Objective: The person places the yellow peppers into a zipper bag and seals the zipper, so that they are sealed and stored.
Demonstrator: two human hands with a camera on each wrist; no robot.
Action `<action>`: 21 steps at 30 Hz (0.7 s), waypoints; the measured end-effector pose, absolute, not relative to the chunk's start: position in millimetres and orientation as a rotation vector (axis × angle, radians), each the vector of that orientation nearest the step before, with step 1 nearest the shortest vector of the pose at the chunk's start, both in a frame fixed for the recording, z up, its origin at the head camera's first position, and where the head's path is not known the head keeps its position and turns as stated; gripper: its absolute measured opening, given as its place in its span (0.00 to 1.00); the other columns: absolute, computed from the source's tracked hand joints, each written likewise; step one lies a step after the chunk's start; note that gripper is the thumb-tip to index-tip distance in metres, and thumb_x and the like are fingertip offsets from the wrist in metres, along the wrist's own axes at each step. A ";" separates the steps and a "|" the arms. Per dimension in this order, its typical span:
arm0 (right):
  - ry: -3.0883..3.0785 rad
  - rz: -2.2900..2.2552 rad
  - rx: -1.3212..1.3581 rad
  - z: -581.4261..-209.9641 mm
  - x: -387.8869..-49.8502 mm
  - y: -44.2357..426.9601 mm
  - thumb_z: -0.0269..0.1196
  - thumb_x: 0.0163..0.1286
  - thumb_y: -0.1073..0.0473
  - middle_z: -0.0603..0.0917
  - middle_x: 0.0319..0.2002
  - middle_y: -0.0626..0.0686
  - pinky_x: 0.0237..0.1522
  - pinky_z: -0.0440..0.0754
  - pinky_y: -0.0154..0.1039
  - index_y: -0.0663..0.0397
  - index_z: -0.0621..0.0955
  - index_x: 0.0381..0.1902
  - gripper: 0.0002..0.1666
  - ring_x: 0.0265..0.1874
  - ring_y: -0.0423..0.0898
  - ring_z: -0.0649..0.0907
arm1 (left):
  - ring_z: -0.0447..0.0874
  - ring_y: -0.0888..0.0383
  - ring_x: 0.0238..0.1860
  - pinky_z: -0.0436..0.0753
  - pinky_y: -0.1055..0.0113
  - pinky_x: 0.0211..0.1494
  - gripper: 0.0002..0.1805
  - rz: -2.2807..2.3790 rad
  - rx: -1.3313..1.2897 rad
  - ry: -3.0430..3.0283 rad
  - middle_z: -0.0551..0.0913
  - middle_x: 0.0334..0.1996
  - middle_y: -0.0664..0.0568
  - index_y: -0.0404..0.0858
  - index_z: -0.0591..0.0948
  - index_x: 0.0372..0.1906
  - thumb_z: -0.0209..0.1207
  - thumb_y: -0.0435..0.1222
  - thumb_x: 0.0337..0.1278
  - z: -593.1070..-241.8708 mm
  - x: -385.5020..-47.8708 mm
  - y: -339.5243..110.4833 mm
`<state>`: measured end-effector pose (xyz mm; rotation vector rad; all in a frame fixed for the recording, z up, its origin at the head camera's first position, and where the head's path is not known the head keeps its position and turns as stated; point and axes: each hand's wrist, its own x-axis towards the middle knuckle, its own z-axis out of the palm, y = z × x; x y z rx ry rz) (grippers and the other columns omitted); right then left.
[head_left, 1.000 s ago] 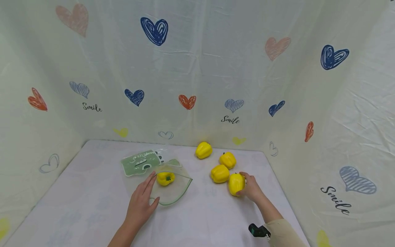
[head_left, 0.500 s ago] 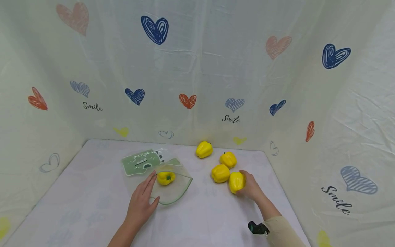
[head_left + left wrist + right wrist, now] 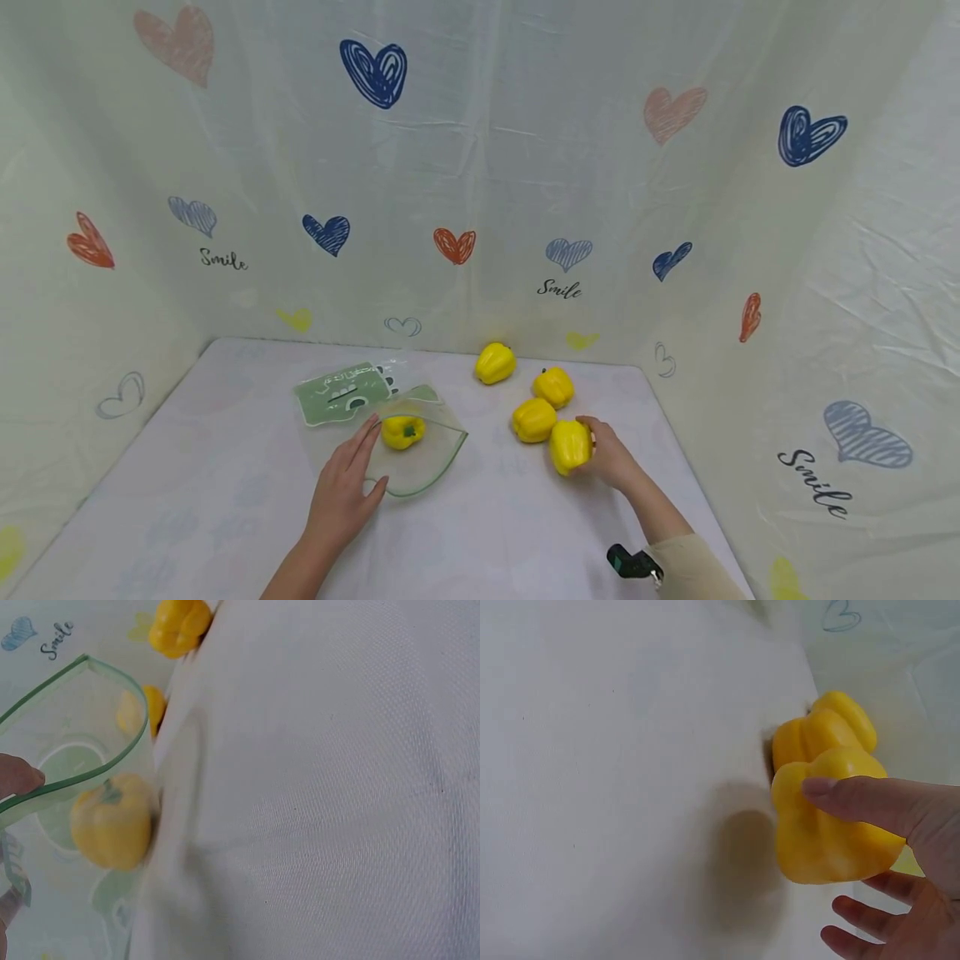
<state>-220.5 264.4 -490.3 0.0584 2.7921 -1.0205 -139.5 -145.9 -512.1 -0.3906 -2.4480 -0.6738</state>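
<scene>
In the head view, my left hand (image 3: 337, 500) has its fingers spread at the mouth of a clear bag (image 3: 414, 473) with a green rim. One yellow pepper (image 3: 402, 432) lies in this bag, stem toward me; the left wrist view shows the pepper (image 3: 114, 825) through the film and fingers touching the rim (image 3: 75, 780). To the right, my right hand (image 3: 613, 458) grips another yellow pepper (image 3: 570, 447). Up close in the right wrist view, the thumb presses across this pepper (image 3: 832, 851), above its shadow on the table.
Three more yellow peppers stand behind the right hand's pepper: one close by (image 3: 534, 420), one behind it (image 3: 553, 387) and one near the back edge (image 3: 495, 363). A green patterned bag part (image 3: 341, 396) lies at the back left. Heart-printed curtains surround the white table (image 3: 487, 533).
The right hand's pepper has shifted slightly left and now tilts. My left hand, the bag and the other peppers look unmoved.
</scene>
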 end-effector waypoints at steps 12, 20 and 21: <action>2.727 -1.001 -0.071 -474.4 -206.3 246.6 0.80 0.42 0.64 0.71 0.62 0.60 0.56 0.76 0.60 0.56 0.67 0.68 0.55 0.56 0.60 0.74 | 0.72 0.47 0.56 0.77 0.50 0.56 0.50 -0.680 -0.381 -2.457 0.64 0.71 0.48 0.34 0.67 0.69 0.76 0.29 0.31 -513.7 -139.7 -147.4; 2.692 -0.989 -0.168 -462.4 -198.5 231.8 0.82 0.40 0.63 0.73 0.60 0.57 0.53 0.78 0.57 0.55 0.68 0.67 0.56 0.54 0.57 0.74 | 0.72 0.46 0.57 0.77 0.49 0.56 0.50 -0.685 -0.394 -2.440 0.65 0.70 0.46 0.34 0.67 0.69 0.76 0.29 0.30 -513.9 -140.2 -148.3; 2.690 -0.988 -0.176 -461.5 -197.9 230.2 0.81 0.40 0.64 0.73 0.60 0.57 0.53 0.79 0.57 0.54 0.68 0.67 0.55 0.54 0.57 0.74 | 0.72 0.47 0.57 0.77 0.49 0.56 0.51 -0.684 -0.395 -2.439 0.65 0.70 0.47 0.34 0.67 0.69 0.76 0.29 0.30 -514.0 -140.3 -148.4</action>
